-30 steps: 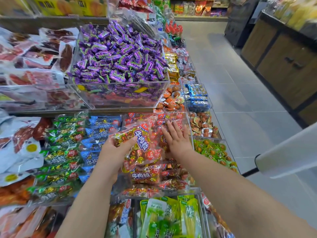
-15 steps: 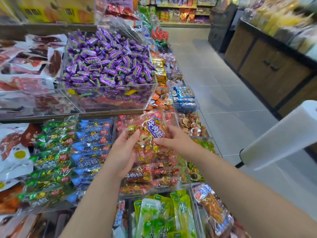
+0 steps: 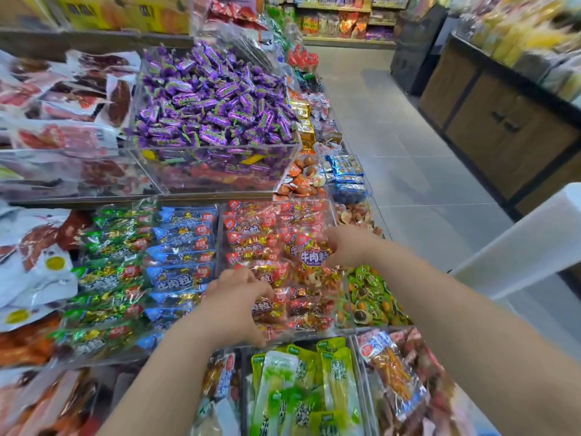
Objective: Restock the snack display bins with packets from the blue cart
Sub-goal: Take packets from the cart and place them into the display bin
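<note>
Two grips at frame centre: my right hand (image 3: 345, 248) pinched a red packet (image 3: 309, 256) to seat it in the bin (image 3: 330, 212), my left hand (image 3: 232, 298) clutched front packets (image 3: 273, 306), squaring them.

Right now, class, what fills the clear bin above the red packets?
Purple sweets overfill the clear bin; yellow wrappers show through its front. Deeper layers are covered.

Grey tiled floor (image 3: 405, 158); wooden cabinets (image 3: 503, 121) right; stocked shelves (image 3: 342, 20) behind.

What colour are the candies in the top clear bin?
The candies are purple; head view shows it best.
</note>
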